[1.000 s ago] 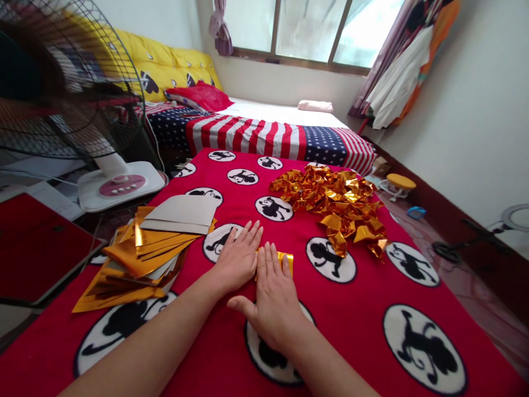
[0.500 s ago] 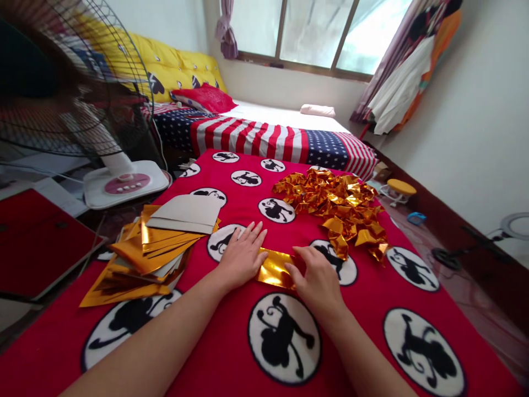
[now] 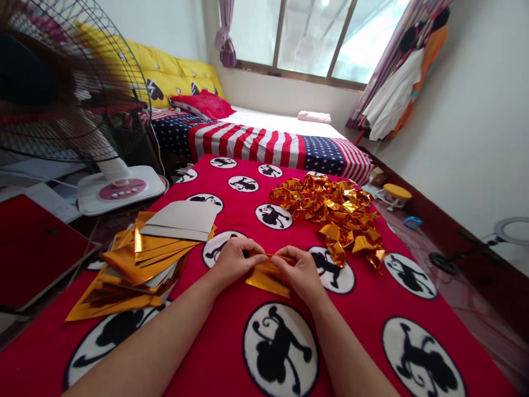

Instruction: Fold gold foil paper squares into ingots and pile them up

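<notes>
In the head view is out, so: Both the left hand (image 3: 237, 259) and right hand (image 3: 303, 274) pinch the far edge of some gold paper (image 3: 268, 279), the rest sloping out just nearside of the fingers (image 3: 259, 258). Probably super light, slick, crease-prone; I'd grip gently along that edge.

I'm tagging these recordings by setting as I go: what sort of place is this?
Probably a bedroom in a home: there is what looks like a bed with a red pillow beneath the window, and clothes hang beside the curtain at the right.
</notes>
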`<control>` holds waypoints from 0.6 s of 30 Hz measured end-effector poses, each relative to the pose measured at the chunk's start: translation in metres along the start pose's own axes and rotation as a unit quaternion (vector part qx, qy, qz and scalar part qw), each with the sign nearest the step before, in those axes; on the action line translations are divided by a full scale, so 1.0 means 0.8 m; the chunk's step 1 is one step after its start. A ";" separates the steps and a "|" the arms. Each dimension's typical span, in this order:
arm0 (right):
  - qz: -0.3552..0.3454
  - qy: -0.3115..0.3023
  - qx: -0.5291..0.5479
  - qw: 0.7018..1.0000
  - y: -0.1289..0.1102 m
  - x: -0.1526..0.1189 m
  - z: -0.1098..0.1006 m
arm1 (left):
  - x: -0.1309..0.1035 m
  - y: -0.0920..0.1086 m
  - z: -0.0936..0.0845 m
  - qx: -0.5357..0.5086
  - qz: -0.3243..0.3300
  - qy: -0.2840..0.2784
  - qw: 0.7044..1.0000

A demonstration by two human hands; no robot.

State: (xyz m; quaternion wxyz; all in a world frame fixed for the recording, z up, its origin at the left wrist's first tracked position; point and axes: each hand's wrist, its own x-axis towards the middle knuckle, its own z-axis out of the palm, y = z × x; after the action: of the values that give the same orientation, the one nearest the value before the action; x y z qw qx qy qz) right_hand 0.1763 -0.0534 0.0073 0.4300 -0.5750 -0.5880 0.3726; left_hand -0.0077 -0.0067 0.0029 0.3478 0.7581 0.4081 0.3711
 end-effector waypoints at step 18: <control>0.006 0.047 0.092 0.995 0.009 0.001 -0.017 | 0.001 -0.003 -0.004 -0.092 -0.110 0.052 0.988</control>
State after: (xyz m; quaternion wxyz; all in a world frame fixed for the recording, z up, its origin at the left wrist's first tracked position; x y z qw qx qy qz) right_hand 0.1913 -0.0526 0.0055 0.5060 -0.5538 -0.5268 0.3997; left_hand -0.0114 -0.0045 0.0026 0.4333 0.6530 0.4709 0.4050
